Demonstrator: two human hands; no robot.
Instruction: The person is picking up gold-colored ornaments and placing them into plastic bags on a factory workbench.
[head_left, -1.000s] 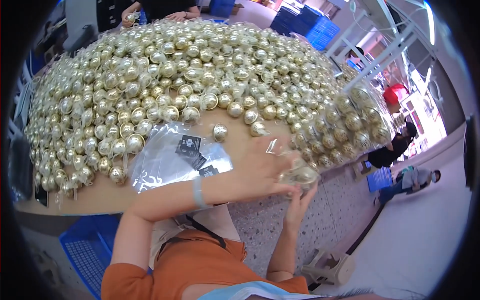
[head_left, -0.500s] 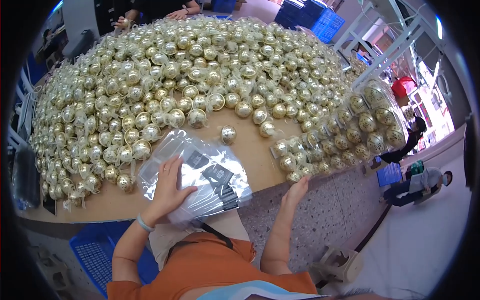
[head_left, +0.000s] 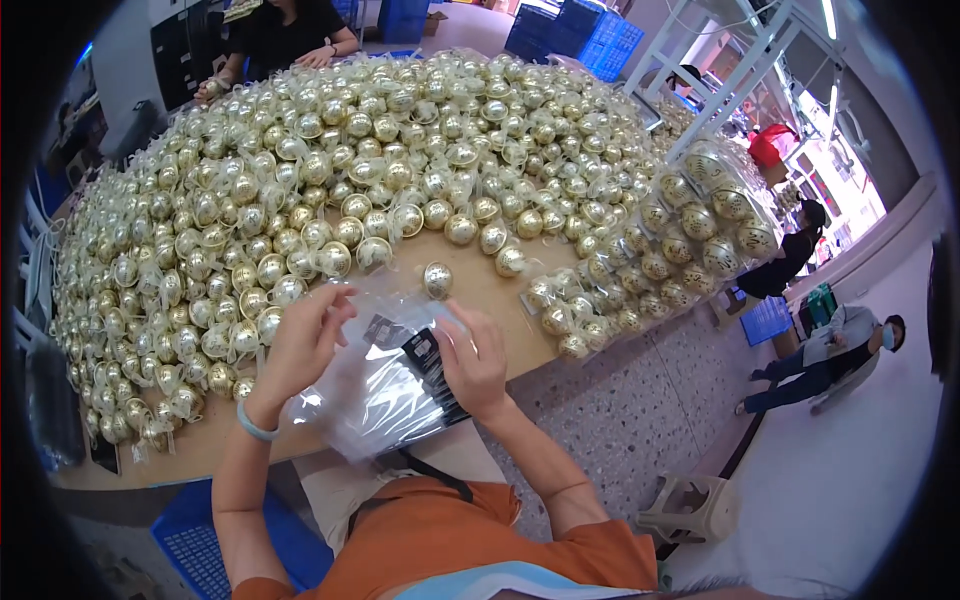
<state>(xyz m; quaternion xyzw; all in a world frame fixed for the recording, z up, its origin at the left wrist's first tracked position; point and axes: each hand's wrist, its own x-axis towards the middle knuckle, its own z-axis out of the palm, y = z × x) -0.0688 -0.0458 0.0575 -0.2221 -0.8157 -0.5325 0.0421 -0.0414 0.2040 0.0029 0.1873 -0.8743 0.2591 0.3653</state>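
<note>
A stack of clear plastic bags (head_left: 385,405) with dark printed labels lies at the near edge of the table, its shiny surface partly blurred. Over the stack's upper left side is my left hand (head_left: 305,335), fingers bent and apart, nothing visible between them. My right hand (head_left: 475,362) rests at the stack's right side beside a dark label, fingers spread against the plastic. Just beyond the bags stands a single gold ball ornament (head_left: 437,280). A large heap of gold balls (head_left: 350,150) in pale sheer wrapping covers most of the table.
Clear packs of gold balls (head_left: 690,235) stand along the table's right edge. A blue crate (head_left: 195,540) sits below at left, a beige stool (head_left: 690,505) at lower right. One person (head_left: 290,35) sits across the table; another (head_left: 835,350) stands at right.
My right hand has come from the packed balls to the bags' right side. My left hand has lifted from flat on the bags and shifted up and left. The view has shifted slightly.
</note>
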